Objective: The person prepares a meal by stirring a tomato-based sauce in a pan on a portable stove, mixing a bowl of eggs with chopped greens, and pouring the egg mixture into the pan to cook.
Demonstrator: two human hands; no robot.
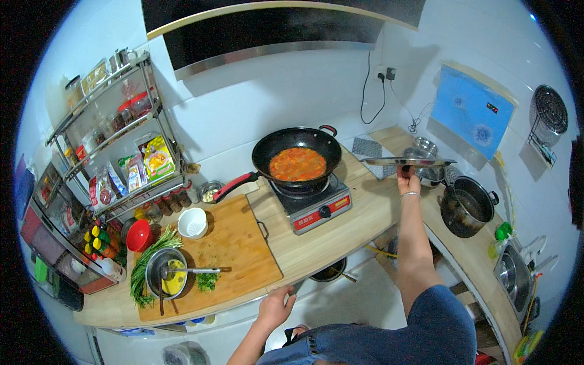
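My right hand is stretched out over the right end of the counter and grips a flat, round pan lid from below. The lid is seen nearly edge-on. My left hand is empty at the counter's front edge, thumb apart from the fingers. A black wok with a red-and-black handle stands on a portable gas stove. Inside it is a red-orange, saucy food. Left of the stove lies a wooden cutting board. A steel bowl on it holds yellow liquid, apparently beaten egg, and a ladle.
Chopped greens, long green stalks, a white strainer bowl and a red bowl are on or beside the board. A black pot stands right, before a sink. A metal rack holds jars and packets.
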